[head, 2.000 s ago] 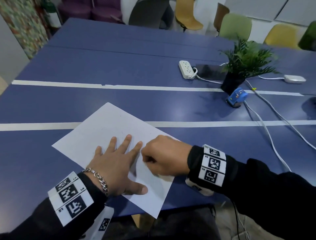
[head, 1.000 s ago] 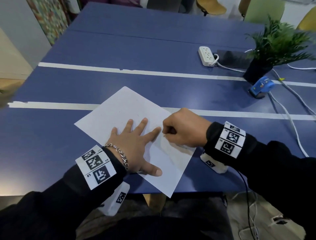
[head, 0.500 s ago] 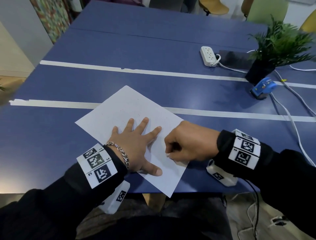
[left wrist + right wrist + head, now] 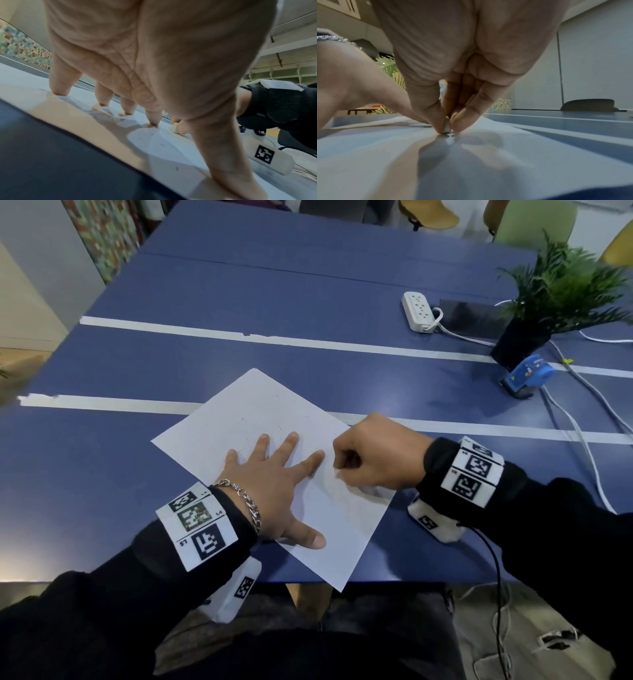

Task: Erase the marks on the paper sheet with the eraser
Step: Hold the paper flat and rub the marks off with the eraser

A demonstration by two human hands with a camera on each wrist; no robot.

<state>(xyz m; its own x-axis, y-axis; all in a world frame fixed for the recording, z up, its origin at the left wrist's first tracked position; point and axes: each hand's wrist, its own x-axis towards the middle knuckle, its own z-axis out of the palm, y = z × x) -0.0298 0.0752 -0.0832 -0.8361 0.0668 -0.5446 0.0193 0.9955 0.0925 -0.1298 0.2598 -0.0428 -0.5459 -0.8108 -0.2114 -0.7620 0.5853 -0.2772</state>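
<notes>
A white paper sheet (image 4: 246, 419) lies turned at an angle near the front edge of the blue table (image 4: 239, 302), its near corner hanging over the edge. My left hand (image 4: 270, 484) lies flat on it with fingers spread, pressing it down. My right hand (image 4: 373, 455) is curled just right of the left forefinger and pinches a small pale eraser (image 4: 447, 126) against the sheet. From the left wrist view the eraser (image 4: 175, 127) shows as a pale stub in the right fingertips. Faint pencil marks (image 4: 279, 429) sit beyond my left fingers.
A white power strip (image 4: 418, 310) and a dark flat device (image 4: 471, 318) lie at the back right. A potted plant (image 4: 551, 299) and a blue tape dispenser (image 4: 529, 376) stand right of them, with white cables (image 4: 582, 440) running down the right side. White tape lines cross the table.
My right hand with the eraser slid toward me and then back up beside the left forefinger. The left hand stayed flat on the sheet. The head view shifted slightly.
</notes>
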